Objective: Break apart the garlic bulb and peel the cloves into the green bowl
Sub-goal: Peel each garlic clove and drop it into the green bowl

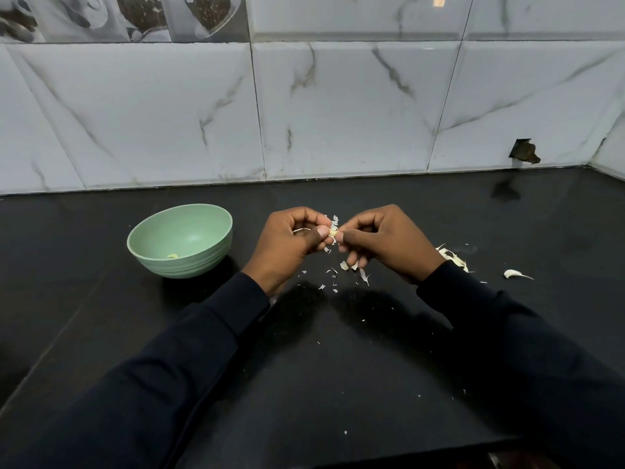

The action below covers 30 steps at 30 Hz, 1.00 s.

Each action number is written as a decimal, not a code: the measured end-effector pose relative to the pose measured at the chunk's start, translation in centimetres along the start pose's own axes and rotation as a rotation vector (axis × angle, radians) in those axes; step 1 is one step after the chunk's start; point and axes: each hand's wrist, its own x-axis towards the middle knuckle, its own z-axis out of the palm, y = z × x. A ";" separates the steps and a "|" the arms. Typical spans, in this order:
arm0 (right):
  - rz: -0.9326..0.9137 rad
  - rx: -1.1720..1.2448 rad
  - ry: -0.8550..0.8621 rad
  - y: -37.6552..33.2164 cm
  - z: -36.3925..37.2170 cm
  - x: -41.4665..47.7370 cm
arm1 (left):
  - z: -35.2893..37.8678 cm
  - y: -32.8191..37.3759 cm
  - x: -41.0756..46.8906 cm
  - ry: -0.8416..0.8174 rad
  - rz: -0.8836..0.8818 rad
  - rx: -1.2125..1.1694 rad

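Counter point(372, 350): dark work surface, pale garlic shows well on it. Green bowl point(182, 262) just left of hands, likely set there for easy drop. One peeled clove point(172, 255) lies on its bottom. Left hand point(287, 245) pinches held clove point(333, 232) between thumb and fingers above counter, so skin falls outside bowl. Right hand point(382, 242) pinches papery skin at its tip, apparently to strip it. Held clove half bared: pale yellow flesh, white flakes clinging. Spare clove point(512, 273) far right, unpeeled. Skin scraps point(348, 272) scattered below hands.
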 end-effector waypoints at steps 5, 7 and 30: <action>-0.001 -0.040 0.024 0.3 0.1 0.2 | 0.6 0.3 -0.1 0.018 0.089 0.166; 0.001 -0.074 0.030 0.3 0.1 0.1 | 0.8 0.4 -0.1 0.009 0.117 0.215; -0.199 -0.401 0.244 -0.6 1.3 -0.4 | 1.4 0.3 -0.3 0.053 -0.099 -0.207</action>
